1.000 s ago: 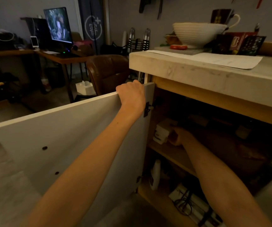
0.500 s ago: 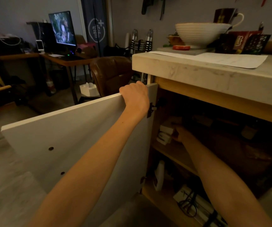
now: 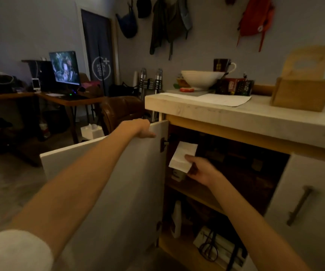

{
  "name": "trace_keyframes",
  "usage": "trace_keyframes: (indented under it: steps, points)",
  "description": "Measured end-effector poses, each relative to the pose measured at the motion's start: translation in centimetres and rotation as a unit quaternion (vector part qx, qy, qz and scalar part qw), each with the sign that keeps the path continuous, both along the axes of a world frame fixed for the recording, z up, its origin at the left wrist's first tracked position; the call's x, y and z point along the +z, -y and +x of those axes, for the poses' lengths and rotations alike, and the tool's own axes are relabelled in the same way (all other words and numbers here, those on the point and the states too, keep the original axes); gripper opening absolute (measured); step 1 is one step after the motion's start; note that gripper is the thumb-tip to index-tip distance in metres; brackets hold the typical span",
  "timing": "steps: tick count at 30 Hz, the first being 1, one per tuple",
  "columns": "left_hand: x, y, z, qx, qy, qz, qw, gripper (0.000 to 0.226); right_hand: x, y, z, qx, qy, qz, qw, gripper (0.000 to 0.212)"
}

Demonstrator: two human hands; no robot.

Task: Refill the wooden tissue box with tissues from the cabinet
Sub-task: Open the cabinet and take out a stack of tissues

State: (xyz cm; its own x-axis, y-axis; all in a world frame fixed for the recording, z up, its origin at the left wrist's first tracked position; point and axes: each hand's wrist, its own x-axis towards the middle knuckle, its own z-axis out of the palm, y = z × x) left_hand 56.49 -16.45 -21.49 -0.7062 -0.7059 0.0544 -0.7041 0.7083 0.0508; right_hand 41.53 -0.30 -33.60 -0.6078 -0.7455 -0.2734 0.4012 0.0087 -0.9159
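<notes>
Right hand (image 3: 200, 169) grip pinches a white, flat tissue pack (image 3: 182, 156); left hand (image 3: 138, 128) clasps the cabinet door (image 3: 118, 173).

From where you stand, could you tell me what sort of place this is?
Probably a lived-in home room: a desk with a lit monitor, coats hung on the wall, and a counter carrying a bowl and mug.

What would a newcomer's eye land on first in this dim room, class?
Probably the white pack of tissues, the brightest thing against the dark cabinet opening, held in the right hand. Next, the left hand on the top edge of the open white cabinet door. Then the lit computer monitor, on the desk far left.
</notes>
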Motion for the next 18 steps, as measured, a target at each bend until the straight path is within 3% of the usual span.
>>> trace_keyframes:
  steps: [2, 5, 9, 12, 14, 18]
  points:
    - [0.4, 0.1, 3.3, 0.008, -0.001, 0.059, 0.998, 0.068, 1.3, -1.5, 1.9, 0.014, -0.011, -0.01, 1.0, 0.046]
    - [1.7, -0.1, 11.0, 0.045, -0.022, 0.219, 0.974, 0.078, 3.2, -2.8, 5.2, 0.056, -0.008, -0.042, 0.998, 0.032]
    - [1.1, 0.3, 22.4, 0.12, -0.145, 0.391, 0.901, 0.078, 6.0, -2.9, 10.5, 0.139, 0.0, -0.088, 0.986, 0.033]
    - [-1.5, 0.0, 25.8, 0.139, -0.29, 0.487, 0.812, 0.044, 8.1, -2.5, 14.4, 0.187, 0.004, -0.115, 0.976, 0.03]
    - [-1.8, -1.4, 25.5, 0.124, -0.309, 0.48, 0.811, 0.03, 9.1, -2.9, 16.2, 0.199, -0.005, -0.122, 0.972, 0.027]
    - [-2.2, -6.9, 23.5, 0.059, -0.259, 0.45, 0.852, 0.036, 9.6, -5.9, 15.8, 0.166, -0.019, -0.126, 0.978, 0.027]
